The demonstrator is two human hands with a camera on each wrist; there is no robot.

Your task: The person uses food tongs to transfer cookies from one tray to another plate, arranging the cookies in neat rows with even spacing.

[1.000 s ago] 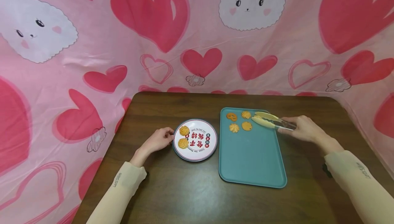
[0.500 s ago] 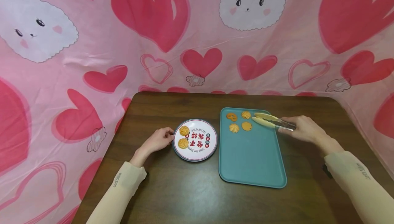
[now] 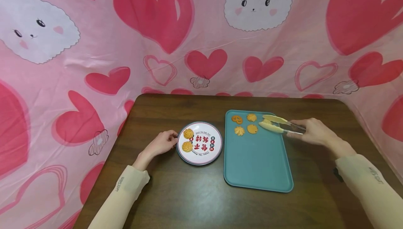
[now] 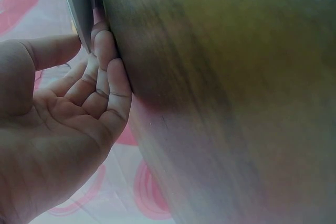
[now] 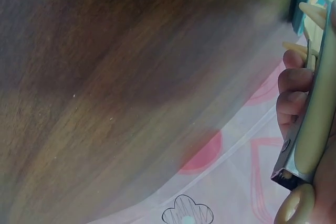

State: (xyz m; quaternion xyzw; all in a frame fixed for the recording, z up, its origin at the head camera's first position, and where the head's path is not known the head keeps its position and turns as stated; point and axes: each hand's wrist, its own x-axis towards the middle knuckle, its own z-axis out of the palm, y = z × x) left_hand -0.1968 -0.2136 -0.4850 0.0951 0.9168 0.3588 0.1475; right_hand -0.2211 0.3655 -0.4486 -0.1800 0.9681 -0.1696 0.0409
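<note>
My left hand (image 3: pixel 163 141) pinches the left rim of a round white plate (image 3: pixel 201 158) with red characters; in the left wrist view the thumb lies over the plate's edge (image 4: pixel 79 6), fingers underneath. Two swirled cookies, the upper (image 3: pixel 188 133) and the lower (image 3: pixel 187 147), lie on the plate's left side. My right hand (image 3: pixel 311 131) grips metal tongs with cream tips (image 3: pixel 271 128), held over the tray's top right, their tips parted with nothing between them. Left of the tips lie a pretzel (image 3: pixel 237 119), a swirl cookie (image 3: pixel 252 117), a flower-shaped cookie (image 3: pixel 239 130) and a round cookie (image 3: pixel 252 128).
The teal rectangular tray (image 3: pixel 258 166) rests right of the plate on a dark wooden table (image 3: pixel 176 194). Pink cloth (image 3: pixel 201 29) with hearts and rabbit faces hangs behind the table and along its sides.
My right hand has shifted slightly right with the tongs, and the tong tips have spread a little wider. My left hand, the plate and the cookies have stayed put.
</note>
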